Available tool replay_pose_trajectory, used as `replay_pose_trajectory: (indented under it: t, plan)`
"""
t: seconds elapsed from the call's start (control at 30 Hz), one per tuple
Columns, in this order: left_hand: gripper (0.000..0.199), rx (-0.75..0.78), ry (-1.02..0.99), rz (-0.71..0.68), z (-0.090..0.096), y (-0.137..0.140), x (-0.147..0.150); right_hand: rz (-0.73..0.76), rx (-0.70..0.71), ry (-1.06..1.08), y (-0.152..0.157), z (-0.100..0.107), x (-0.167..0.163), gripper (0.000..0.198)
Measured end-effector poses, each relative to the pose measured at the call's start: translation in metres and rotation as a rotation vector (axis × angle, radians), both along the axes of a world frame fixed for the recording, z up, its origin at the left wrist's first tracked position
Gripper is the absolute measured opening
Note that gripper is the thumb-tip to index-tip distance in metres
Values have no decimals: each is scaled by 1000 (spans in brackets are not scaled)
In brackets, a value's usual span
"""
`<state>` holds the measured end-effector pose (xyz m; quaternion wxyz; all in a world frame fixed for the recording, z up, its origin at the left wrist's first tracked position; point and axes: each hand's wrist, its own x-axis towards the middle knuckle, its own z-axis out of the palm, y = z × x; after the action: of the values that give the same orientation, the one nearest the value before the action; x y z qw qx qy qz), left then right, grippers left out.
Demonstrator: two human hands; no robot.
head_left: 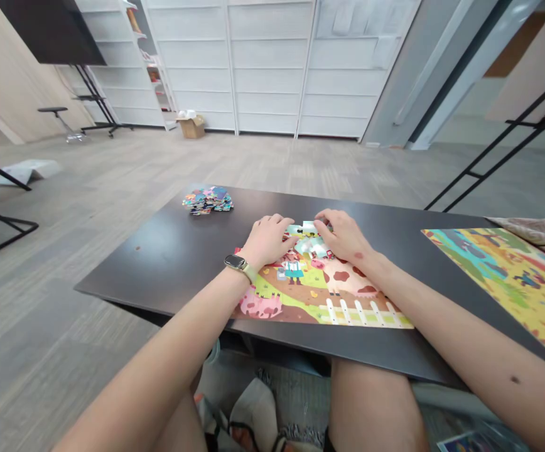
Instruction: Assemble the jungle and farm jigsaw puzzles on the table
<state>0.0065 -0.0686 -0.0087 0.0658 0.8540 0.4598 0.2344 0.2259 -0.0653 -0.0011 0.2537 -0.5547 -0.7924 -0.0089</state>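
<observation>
A farm picture board (pixel 301 295) with a spotted cow, a pink pig and a white fence lies at the front of the dark table. On its far part rests a small heap of jigsaw puzzle pieces (pixel 311 246), some with their pale backs up. My left hand (pixel 269 240), with a watch on the wrist, curves its fingers around the heap's left side. From the right, my right hand (pixel 341 233) curls over the pieces, thumb and fingers against them. Both palms face down, and the fingers hide part of the heap.
A second pile of puzzle pieces (pixel 208 199) stands at the table's far left. Another colourful picture board (pixel 512 270) lies at the right, beside some fabric (pixel 540 231). The dark table (pixel 145 263) ends close in front of my legs.
</observation>
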Motion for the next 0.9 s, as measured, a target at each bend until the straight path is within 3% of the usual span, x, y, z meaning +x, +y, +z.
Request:
replay_pose_trajectory:
  t: [0.27, 0.47, 0.53, 0.63, 0.8, 0.9]
  plan:
    - [30, -48, -115, -25, 2, 4, 1, -42, -49, 22, 0, -1, 2, 32]
    - [36, -55, -272, -21, 20, 4, -16, -46, 3, 47, -2, 0, 7, 41]
    - [25, -76, -252, -78, 26, -1, -27, -45, 22, 59, -2, 0, 8, 41]
    - [42, -112, -176, -154, 27, -14, -39, -17, 29, 76, -3, 0, 9, 41]
    - [20, -137, -151, -128, 20, -25, -40, 30, 13, 100, -5, -1, 8, 41]
    - [22, -132, -162, -110, 19, -24, -39, 22, 16, 122, -6, -1, 9, 43]
